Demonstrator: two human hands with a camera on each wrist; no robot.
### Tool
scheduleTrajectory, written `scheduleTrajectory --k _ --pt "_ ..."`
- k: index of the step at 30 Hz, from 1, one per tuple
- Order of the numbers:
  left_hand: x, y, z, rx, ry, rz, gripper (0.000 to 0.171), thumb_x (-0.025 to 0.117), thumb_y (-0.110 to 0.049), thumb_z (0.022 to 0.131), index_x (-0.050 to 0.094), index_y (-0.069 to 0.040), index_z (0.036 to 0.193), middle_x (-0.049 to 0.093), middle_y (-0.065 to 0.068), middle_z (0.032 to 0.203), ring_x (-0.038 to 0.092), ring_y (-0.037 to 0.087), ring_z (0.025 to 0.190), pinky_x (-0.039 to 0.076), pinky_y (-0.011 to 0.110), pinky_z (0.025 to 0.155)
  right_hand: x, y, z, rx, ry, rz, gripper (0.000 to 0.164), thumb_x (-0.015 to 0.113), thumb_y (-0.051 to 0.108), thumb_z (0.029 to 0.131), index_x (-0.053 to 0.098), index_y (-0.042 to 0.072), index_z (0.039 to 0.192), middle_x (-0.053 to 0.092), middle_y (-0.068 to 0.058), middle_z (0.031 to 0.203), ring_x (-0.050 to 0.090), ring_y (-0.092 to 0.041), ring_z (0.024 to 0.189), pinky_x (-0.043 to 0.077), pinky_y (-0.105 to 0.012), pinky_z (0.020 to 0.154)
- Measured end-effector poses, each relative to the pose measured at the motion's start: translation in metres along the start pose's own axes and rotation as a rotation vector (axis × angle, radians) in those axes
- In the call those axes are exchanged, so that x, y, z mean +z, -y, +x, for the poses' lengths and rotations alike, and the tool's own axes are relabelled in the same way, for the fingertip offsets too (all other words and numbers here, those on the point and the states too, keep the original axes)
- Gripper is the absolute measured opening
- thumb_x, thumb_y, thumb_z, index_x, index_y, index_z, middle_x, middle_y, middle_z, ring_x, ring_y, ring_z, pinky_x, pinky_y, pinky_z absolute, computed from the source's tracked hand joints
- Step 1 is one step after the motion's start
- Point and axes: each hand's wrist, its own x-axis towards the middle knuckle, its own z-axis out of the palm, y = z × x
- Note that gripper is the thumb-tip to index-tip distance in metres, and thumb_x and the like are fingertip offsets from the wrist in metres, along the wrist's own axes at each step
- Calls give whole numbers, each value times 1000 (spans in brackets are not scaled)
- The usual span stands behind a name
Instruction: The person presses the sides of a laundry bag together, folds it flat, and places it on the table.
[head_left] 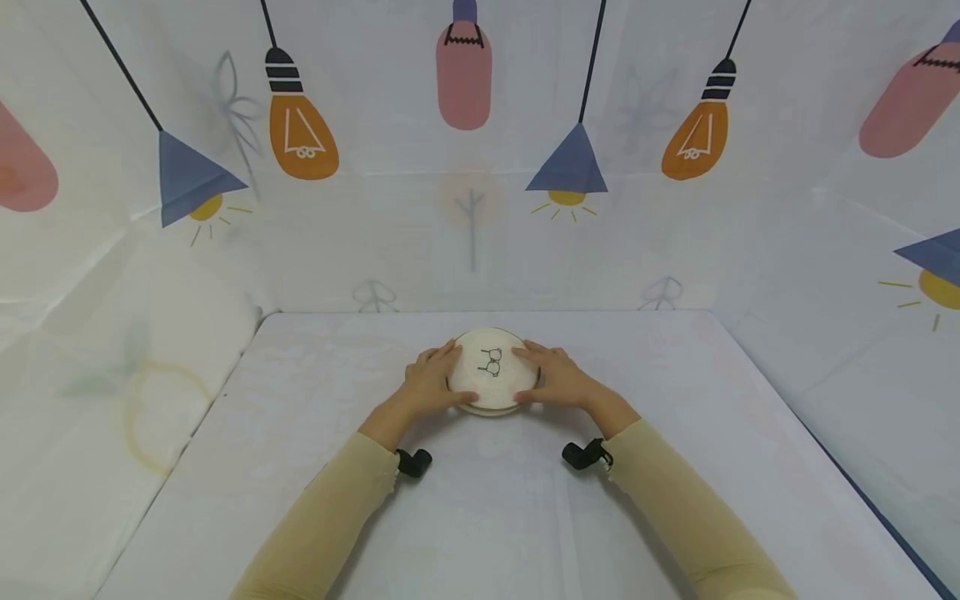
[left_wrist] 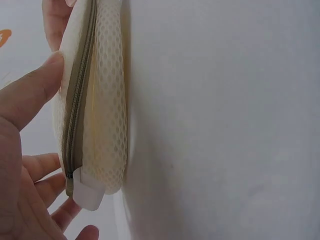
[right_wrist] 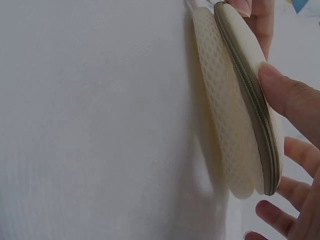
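A round cream zippered mesh pouch sits at the middle of the table, toward its back, with a small dark line drawing on top. From the left, my left hand grips its rim, thumb at the near side and fingers farther back. My right hand holds the opposite side in the same way. Up close in the left wrist view, an olive zipper runs round the edge above a honeycomb mesh wall, and a white tab hangs at the zipper's end. The pouch's underside is hidden.
A white cloth covers the table. Behind it stands a white backdrop printed with lamps and bulbs, continuing along both sides. Each wrist carries a small black camera, such as the right one.
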Motion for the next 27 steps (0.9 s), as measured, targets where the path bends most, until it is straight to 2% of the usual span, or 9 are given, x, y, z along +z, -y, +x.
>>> scheduleTrajectory --k 15,20,27 --pt "-10 2 1 -10 48 54 98 76 -59 81 34 -13 157 25 5 165 29 36 142 27 59 108 -4 1 4 17 51 -78 94 74 63 80 36 26 157 23 -7 165 34 -35 135 34 -58 108" --pt "-9 3 3 -23 68 83 97 73 -63 82 33 -15 157 24 2 165 30 33 141 26 54 108 -6 2 5 17 67 -72 94 74 65 79 38 24 156 25 -8 164 37 -33 132 33 -57 107" --pt "-8 0 3 -35 88 114 98 72 -66 80 35 -17 157 26 1 164 36 30 132 29 46 103 -5 3 4 34 96 -101 96 73 68 77 37 26 156 25 -4 164 39 -27 125 35 -53 103"
